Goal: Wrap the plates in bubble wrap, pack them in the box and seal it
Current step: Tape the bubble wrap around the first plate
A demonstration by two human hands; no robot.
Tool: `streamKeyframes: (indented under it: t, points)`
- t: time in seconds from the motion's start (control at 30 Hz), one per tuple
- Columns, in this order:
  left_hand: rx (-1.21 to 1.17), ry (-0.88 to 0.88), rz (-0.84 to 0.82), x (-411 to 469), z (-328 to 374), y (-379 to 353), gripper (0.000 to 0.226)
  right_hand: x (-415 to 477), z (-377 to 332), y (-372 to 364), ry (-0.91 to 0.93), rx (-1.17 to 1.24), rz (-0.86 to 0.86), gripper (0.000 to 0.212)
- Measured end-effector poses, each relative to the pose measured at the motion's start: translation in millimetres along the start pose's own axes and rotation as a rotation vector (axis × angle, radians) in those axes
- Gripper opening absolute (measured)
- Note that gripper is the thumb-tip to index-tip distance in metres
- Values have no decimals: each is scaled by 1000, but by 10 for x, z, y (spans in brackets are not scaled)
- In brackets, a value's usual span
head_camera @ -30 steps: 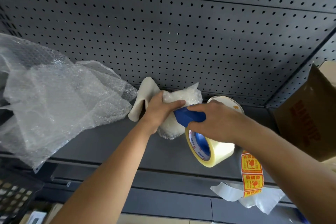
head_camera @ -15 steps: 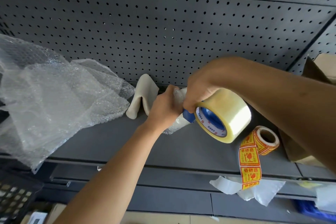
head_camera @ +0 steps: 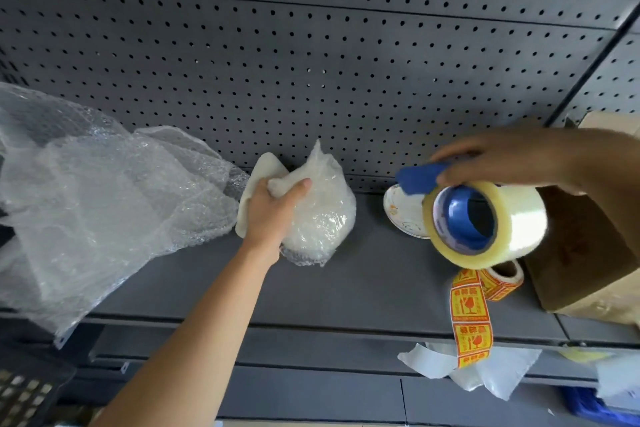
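A plate wrapped in bubble wrap (head_camera: 322, 208) stands on the grey shelf (head_camera: 363, 281) against the pegboard. My left hand (head_camera: 273, 210) grips its upper left part, thumb across the front. My right hand (head_camera: 512, 158) holds a blue tape dispenser (head_camera: 420, 178) with a roll of clear tape (head_camera: 485, 224), lifted above the shelf to the right of the bundle. Behind the roll an unwrapped patterned plate (head_camera: 401, 215) lies on the shelf. The cardboard box (head_camera: 585, 260) stands at the far right, partly behind my right arm.
A large loose sheet of bubble wrap (head_camera: 97, 204) hangs over the shelf's left end. A cream cloth (head_camera: 249, 194) leans behind my left hand. A roll of orange fragile stickers (head_camera: 502, 279) trails a strip over the shelf's front edge, above white paper scraps (head_camera: 478, 371).
My right hand has pulled the tape dispenser away from the wrapped plate, to the right and up. The wrapped bundle and the bare plate behind are now uncovered. My left hand keeps its grip.
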State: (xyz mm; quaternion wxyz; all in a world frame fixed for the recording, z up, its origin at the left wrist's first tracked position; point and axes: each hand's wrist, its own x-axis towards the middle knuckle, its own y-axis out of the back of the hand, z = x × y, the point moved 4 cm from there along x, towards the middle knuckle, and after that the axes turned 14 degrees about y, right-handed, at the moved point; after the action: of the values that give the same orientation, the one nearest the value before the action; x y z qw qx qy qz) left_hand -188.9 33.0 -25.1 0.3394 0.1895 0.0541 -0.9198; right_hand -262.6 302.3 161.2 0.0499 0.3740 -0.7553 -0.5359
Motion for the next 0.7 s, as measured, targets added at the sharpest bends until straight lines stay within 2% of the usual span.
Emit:
streamKeyframes:
  t: [0.07, 0.13, 0.17, 0.23, 0.37, 0.43, 0.57, 0.7]
  points:
    - [-97, 52, -76, -80, 5, 0, 60, -59, 327, 17, -55, 174, 229, 38]
    - [-152, 62, -143, -186, 18, -12, 49, -47, 628, -34, -92, 247, 421, 49]
    - [-144, 30, -153, -246, 34, -12, 46, -30, 753, -72, -101, 245, 491, 54]
    - [12, -180, -91, -391, 114, 10, 47, 16, 952, -152, -119, 158, 570, 64]
    - [483, -771, 114, -723, 180, -100, 51, 136, 1332, -328, -167, 38, 601, 79]
    - [621, -972, 120, -789, 63, -199, 52, 216, 1511, -410, -172, 39, 599, 82]
    - [799, -1199, 26, -641, -361, -268, 49, 334, 1686, -593, -153, -18, 642, 87]
    - [939, -1212, -44, -552, -626, -315, 61, 327, 1692, -740, -132, -221, 643, 92]
